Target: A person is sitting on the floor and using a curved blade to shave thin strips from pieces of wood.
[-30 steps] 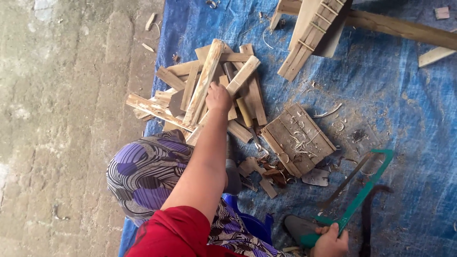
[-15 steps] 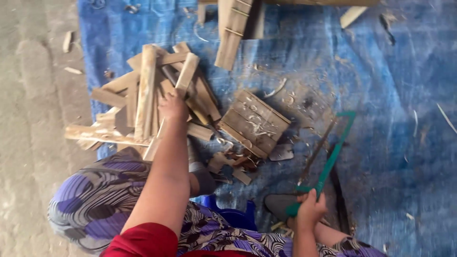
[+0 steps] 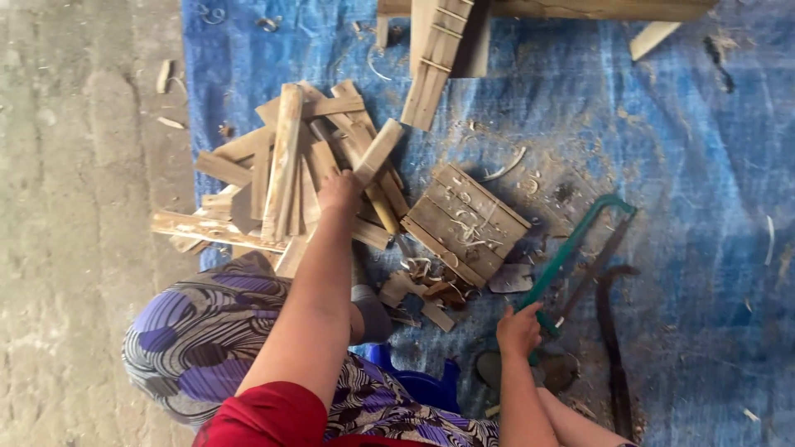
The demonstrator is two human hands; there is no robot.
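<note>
Green-framed, the hacksaw [image 3: 580,252] lies on the blue tarp [image 3: 687,165], its handle end gripped in the closed right hand [image 3: 519,329]. The left hand [image 3: 339,192] reaches into the pile of wooden sticks [image 3: 290,174], fingers closed around one pale stick [image 3: 377,153]. Between the hands sits a slatted wooden block [image 3: 464,222] among shavings.
</note>
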